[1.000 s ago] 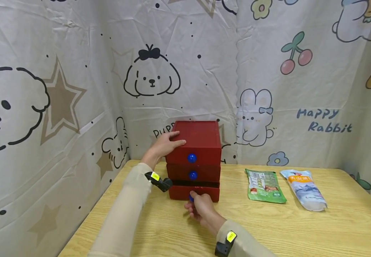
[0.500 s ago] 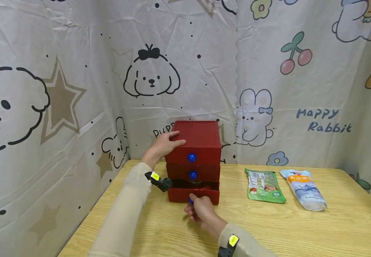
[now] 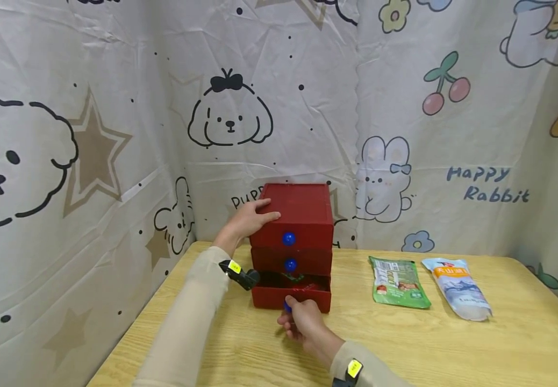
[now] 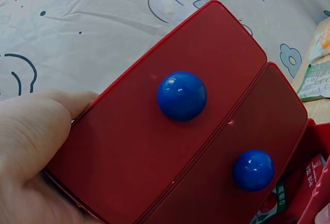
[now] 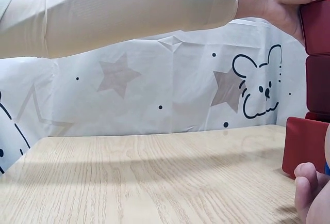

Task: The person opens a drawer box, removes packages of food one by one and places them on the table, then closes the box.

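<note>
A red three-drawer cabinet (image 3: pixel 297 204) with round blue knobs stands on the table. My left hand (image 3: pixel 247 219) rests on its upper left edge, with two digits stretched over the top; the left wrist view shows this hand (image 4: pixel 36 141) against the cabinet's side. The bottom drawer (image 3: pixel 269 299) is pulled out part way. Red and green printed packaging (image 4: pixel 313 171) shows inside it. My right hand (image 3: pixel 308 325) pinches the bottom drawer's blue knob (image 3: pixel 287 306) between thumb and fingers, which mostly cover it. The upper two drawers are closed.
On the table (image 3: pixel 376 344), right of the cabinet, lie a green food packet (image 3: pixel 399 282) and a blue-and-white packet (image 3: pixel 458 288). A printed cloth (image 3: pixel 279 107) hangs behind the table and along its left side.
My right hand has drawn the bottom drawer further out towards me, so the packaging inside now shows. My left hand has stayed on the cabinet's upper edge.
</note>
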### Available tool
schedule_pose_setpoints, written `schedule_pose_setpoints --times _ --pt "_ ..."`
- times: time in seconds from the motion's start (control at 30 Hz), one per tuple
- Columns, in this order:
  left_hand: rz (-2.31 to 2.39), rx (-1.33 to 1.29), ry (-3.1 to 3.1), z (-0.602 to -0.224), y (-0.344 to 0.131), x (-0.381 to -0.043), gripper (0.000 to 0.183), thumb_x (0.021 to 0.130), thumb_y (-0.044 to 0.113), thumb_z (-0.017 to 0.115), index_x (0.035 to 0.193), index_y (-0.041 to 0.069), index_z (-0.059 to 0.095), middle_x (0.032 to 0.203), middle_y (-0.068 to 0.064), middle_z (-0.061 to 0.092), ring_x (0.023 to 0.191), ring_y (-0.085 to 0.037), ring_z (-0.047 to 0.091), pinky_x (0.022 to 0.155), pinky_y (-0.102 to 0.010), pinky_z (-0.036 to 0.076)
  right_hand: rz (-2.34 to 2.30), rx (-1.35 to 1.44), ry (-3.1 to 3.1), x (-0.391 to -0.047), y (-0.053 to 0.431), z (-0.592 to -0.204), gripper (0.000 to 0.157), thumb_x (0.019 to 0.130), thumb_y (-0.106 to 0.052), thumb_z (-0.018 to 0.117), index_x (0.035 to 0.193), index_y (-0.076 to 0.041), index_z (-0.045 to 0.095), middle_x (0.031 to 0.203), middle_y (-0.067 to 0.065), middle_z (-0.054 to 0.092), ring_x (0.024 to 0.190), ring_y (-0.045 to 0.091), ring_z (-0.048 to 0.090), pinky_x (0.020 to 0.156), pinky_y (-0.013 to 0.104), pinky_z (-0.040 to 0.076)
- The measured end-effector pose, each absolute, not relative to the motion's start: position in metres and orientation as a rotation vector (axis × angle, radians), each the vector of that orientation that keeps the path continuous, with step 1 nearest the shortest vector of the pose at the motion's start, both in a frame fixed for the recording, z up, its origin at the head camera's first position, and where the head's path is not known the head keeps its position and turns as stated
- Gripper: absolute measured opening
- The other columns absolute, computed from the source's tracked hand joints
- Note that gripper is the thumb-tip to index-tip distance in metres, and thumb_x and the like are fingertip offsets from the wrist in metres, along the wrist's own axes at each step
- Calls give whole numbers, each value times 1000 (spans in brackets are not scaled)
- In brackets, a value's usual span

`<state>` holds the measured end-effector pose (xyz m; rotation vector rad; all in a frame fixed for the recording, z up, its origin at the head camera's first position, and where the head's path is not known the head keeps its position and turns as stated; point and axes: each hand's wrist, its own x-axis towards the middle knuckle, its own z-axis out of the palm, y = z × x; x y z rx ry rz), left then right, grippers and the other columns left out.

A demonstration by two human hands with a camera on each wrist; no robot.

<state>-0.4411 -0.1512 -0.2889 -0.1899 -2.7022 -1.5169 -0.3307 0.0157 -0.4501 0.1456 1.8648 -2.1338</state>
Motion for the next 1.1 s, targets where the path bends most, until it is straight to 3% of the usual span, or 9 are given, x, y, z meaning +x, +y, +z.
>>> schedule_pose_setpoints --times 1.1 --pt "-1512 -182 -2713 -290 -151 -443 68 99 37 71 158 16 45 164 -14 33 141 -36 38 114 -55 35 -2103 113 1874 -318 18 -452 42 112 -32 47 93 2 65 66 0 65 49 3 49 45 16 44"
